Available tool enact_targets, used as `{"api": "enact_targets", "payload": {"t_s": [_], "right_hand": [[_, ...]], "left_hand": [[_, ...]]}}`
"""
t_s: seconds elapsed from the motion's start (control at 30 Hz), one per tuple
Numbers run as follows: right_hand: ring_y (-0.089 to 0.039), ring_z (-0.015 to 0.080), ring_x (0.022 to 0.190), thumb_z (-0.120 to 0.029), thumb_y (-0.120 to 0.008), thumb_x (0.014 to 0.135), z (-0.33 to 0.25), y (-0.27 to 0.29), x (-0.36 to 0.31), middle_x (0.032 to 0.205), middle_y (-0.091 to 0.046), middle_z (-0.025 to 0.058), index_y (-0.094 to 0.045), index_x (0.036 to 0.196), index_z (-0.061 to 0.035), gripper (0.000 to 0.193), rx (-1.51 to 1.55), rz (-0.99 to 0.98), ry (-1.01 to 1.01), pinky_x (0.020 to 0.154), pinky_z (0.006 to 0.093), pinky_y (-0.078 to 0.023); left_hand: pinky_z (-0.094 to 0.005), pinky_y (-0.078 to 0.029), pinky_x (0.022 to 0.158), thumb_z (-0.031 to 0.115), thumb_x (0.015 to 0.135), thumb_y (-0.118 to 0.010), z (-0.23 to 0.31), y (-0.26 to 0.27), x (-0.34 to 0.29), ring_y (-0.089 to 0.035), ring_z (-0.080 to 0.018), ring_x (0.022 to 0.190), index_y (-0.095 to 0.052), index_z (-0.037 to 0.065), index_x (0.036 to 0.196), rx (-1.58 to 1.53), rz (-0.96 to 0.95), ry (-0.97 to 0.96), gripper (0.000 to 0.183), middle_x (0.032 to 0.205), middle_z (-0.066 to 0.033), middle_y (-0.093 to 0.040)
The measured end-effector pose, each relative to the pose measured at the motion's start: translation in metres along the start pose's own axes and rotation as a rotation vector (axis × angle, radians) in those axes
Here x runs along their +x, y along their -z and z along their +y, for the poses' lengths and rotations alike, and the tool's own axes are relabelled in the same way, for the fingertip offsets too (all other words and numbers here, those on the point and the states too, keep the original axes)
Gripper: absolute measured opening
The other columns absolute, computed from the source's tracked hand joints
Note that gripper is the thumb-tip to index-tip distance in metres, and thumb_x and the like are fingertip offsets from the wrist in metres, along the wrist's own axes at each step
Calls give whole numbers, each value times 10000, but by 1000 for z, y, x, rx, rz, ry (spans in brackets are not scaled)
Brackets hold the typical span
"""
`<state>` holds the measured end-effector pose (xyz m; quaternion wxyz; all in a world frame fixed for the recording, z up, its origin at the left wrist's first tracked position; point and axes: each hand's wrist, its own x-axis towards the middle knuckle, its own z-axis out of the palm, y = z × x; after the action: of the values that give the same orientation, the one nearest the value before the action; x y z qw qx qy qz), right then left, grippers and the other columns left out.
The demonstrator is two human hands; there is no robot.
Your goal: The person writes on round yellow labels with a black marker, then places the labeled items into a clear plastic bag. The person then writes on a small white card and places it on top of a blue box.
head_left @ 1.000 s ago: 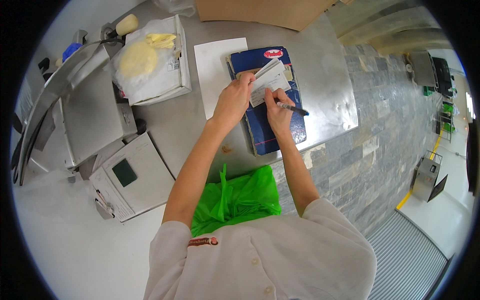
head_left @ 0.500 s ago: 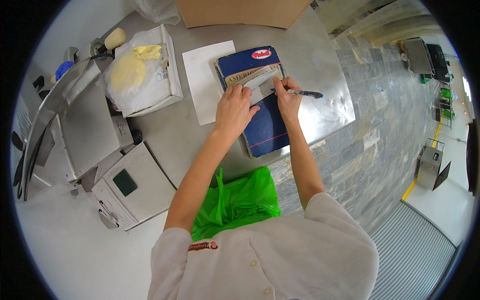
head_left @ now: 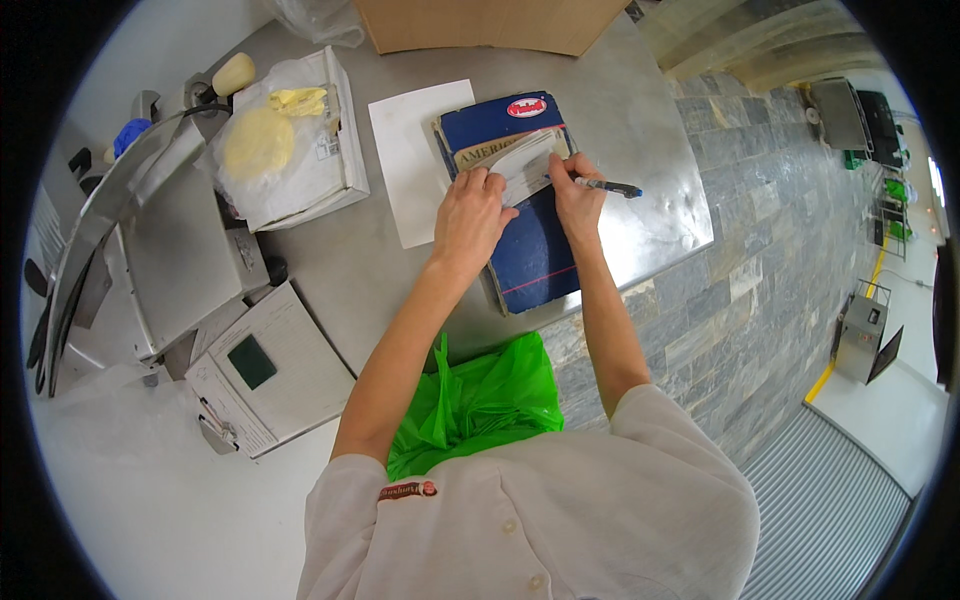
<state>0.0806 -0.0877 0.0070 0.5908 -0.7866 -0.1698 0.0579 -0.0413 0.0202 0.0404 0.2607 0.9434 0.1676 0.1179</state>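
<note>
A blue hardcover book (head_left: pixel 538 255) lies on the metal table, with a small booklet of white paper slips (head_left: pixel 527 163) on top of it. My left hand (head_left: pixel 470 217) has its fingers curled over the booklet's left side, keeping hold of it; some of its leaves stand raised and bent. In my right hand (head_left: pixel 577 205) a pen (head_left: pixel 612 187) is gripped, its tip end at the booklet's paper and its dark end pointing right. Under the book's left edge or beside it, a white paper sheet (head_left: pixel 405 165) lies flat.
A cardboard box (head_left: pixel 480 25) stands at the table's far edge. To the left are a white box (head_left: pixel 345 150) with plastic wrap and yellow rounds, a metal slicer (head_left: pixel 180 270), and a clipboard (head_left: pixel 300 365). A green plastic bag (head_left: pixel 490 395) hangs below the near edge.
Both hands keep almost the same place, still on the booklet and the pen. The raised leaves of the booklet have shifted slightly. The whole view has moved a little.
</note>
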Motion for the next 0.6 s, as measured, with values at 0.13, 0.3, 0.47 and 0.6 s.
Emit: {"api": "enact_targets", "payload": {"t_s": [0.13,0.3,0.47,0.6], "right_hand": [[-378,64,511,-113,-643,790,6,0,0,512,-435,-6,-500,598,4,267,12,-4,27,466,257,-287],[-376,59,510,-104,-646,788,2,-1,-1,515,-438,-8,-500,602,5,260,20,19,16,461,253,-285],[-376,60,508,-112,-648,791,5,0,-1,519,-440,-5,-507,612,11,259,-25,16,55,458,261,-289],[-377,64,508,-113,-646,792,5,0,0,518,-438,-2,-509,616,16,257,-31,2,33,462,261,-290]], "left_hand": [[-363,-461,797,215,666,-733,0,0,0,-539,-283,911,-560,44,897,-23,-6,8,336,911,-101,-533],[-365,-461,801,208,660,-736,-1,2,0,-539,-285,912,-562,43,901,-48,-14,19,340,918,-101,-537],[-366,-459,808,200,660,-735,0,2,0,-540,-287,913,-566,41,901,-50,-26,27,335,924,-104,-542],[-366,-459,809,197,664,-733,-1,1,0,-541,-287,914,-568,38,899,-53,-17,20,328,920,-108,-545]]}}
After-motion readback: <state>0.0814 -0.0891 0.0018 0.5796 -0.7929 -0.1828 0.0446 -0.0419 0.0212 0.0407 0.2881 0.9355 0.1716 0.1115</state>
